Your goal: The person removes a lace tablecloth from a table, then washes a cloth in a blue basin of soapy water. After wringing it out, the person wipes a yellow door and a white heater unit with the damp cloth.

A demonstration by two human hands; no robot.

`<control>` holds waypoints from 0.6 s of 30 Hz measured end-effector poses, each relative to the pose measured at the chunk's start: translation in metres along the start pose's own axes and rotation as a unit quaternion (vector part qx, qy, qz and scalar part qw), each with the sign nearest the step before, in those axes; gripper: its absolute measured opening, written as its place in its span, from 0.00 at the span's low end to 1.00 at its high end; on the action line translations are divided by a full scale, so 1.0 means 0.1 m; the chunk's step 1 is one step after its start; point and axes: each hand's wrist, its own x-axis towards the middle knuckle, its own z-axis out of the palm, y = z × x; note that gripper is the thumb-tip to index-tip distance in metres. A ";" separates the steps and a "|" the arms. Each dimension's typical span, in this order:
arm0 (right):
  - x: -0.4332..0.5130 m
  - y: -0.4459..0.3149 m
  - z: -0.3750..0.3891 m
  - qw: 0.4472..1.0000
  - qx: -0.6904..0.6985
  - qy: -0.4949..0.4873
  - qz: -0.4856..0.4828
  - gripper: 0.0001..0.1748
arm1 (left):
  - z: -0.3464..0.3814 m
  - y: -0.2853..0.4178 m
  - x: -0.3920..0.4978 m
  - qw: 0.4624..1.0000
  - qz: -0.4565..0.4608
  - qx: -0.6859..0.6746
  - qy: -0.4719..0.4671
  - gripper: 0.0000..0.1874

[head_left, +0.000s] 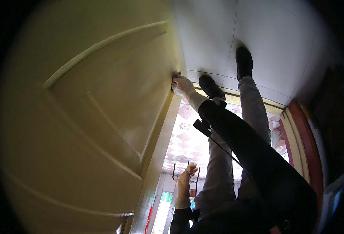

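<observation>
My right hand [182, 84] reaches across to the lower corner of a cream-painted panelled door [125, 87]. Its fingers press a crumpled whitish cloth [176, 89] against the door's edge, close to the floor. A pale glove or cuff covers the wrist below the black sleeve. My left hand [187, 174] is held away from the door, fingers loosely bent, with nothing visible in it; a pale cuff shows at its wrist too. A black strap with a flat tab [201, 127] hangs beside the right arm.
My black shoes stand at a door sill [233, 95], one on the pale floor [207, 35] and one beside the sill. Patterned red-and-white tiles [185, 125] lie beyond. A red and cream door frame [303, 140] rises at right. A dark-legged piece of furniture [196, 182] stands farther off.
</observation>
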 end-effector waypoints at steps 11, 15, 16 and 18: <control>-2.02 -3.10 -1.48 0.929 0.361 -0.049 0.069 0.21 | -0.07 0.16 -0.25 0.985 0.099 0.141 -0.015 0.19; -1.81 -2.78 -1.66 0.917 0.360 0.119 -0.126 0.17 | -0.11 0.23 -0.33 0.998 0.040 -0.007 -0.046 0.21; -1.64 -2.58 -1.69 0.937 0.269 0.182 -0.131 0.17 | -0.11 0.25 -0.33 0.997 0.053 -0.034 -0.049 0.27; -1.12 -2.06 -1.81 0.948 0.215 0.224 -0.075 0.18 | -0.13 0.26 -0.28 1.000 0.018 -0.008 -0.023 0.30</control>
